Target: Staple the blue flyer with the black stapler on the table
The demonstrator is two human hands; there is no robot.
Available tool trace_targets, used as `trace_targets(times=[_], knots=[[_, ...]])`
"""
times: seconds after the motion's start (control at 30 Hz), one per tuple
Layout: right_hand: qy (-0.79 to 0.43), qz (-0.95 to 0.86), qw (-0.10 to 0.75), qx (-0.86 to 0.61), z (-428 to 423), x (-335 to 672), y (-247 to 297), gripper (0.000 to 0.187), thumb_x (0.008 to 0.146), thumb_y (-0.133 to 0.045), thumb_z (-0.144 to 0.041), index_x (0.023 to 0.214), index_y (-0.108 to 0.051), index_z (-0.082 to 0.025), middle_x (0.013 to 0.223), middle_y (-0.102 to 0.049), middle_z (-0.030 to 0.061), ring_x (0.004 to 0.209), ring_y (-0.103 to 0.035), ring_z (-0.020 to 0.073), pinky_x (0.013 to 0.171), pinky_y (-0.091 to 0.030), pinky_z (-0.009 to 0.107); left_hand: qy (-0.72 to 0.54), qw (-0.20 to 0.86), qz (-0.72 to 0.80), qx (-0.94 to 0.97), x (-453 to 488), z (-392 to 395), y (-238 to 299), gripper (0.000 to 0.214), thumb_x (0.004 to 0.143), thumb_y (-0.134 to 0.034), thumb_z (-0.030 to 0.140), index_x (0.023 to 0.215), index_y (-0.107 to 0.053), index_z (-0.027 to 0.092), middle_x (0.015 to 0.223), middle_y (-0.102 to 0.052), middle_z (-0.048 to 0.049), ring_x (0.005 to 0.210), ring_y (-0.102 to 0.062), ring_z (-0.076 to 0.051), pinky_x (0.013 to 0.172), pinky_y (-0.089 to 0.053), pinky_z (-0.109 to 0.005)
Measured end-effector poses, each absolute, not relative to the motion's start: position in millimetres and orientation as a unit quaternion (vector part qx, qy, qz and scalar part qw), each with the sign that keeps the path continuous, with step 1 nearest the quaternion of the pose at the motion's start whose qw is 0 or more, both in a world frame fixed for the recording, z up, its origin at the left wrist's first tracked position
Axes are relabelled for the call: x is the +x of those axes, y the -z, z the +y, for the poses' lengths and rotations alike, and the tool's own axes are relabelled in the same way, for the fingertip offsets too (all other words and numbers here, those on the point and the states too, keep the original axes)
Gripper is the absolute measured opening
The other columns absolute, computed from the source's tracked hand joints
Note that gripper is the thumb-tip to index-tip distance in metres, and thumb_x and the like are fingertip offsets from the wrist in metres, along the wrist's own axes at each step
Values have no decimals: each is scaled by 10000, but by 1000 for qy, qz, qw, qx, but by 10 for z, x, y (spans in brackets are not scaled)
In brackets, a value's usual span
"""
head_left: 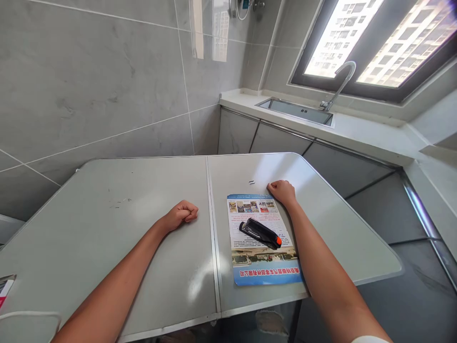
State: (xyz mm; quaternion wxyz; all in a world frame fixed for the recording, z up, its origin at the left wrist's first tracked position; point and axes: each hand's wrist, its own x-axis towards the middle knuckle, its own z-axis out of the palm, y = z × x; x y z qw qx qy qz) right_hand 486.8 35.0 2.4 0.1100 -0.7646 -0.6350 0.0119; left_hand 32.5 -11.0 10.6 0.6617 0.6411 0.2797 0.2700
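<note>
A printed leaflet with a blue border lies on the right half of a grey folding table. On the leaflet rests a black stapler with an orange end. My right hand is curled into a fist at the leaflet's far right corner, with nothing visible in it. My left hand rests as a closed fist on the table left of the centre seam, apart from the leaflet. A couple of loose staples lie beyond the leaflet.
A steel sink with a curved tap sits in the white counter under the window at the right. Tiled wall stands behind the table. A white cable and a paper edge show at the table's near left corner.
</note>
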Motion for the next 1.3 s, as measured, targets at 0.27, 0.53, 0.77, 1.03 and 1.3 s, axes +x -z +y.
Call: trace_targets(times=[0.27,0.53,0.77,1.03,1.3], knots=[[-32,-646,132,-751,300,4879,-22,411,894,-482,-401,531,-504,-209,599,-571,47,653,-474,187,601,-224,312,-280,652,293,641,332,-116,-119,111,601,-464,153,529,-392,197,507,-296,35,535,-224,-110,563,-159,-296],[-51,-632,187,-750,274,4863,-50,415,877,-493,-388,506,-420,-217,550,-483,20,648,-422,178,604,-235,304,-317,621,324,639,371,-159,-136,109,645,-455,142,564,-404,196,533,-315,36,553,-234,-110,565,-143,-291],[-79,-616,251,-743,-31,4734,-354,524,978,-441,-512,544,-345,-234,533,-362,-33,579,-336,138,581,-280,277,-319,539,382,680,516,-213,-213,160,780,-440,159,801,-598,175,574,-405,54,556,-310,-118,575,-265,-254],[-143,-609,377,-683,-1639,4056,-208,312,952,-595,-583,970,-607,-272,1024,-707,89,930,-653,294,850,-525,417,-303,449,508,669,1064,-151,-202,152,805,-462,153,776,-607,186,597,-568,26,552,-479,-140,569,-355,-254],[-121,-655,397,-631,-1822,3766,125,467,1002,-573,-383,1449,-449,-333,1391,-585,129,1301,-558,351,1078,-490,588,-303,283,454,789,2243,458,-323,396,910,-482,19,1133,-765,183,1152,-725,-115,1077,-649,-218,997,-481,-337]])
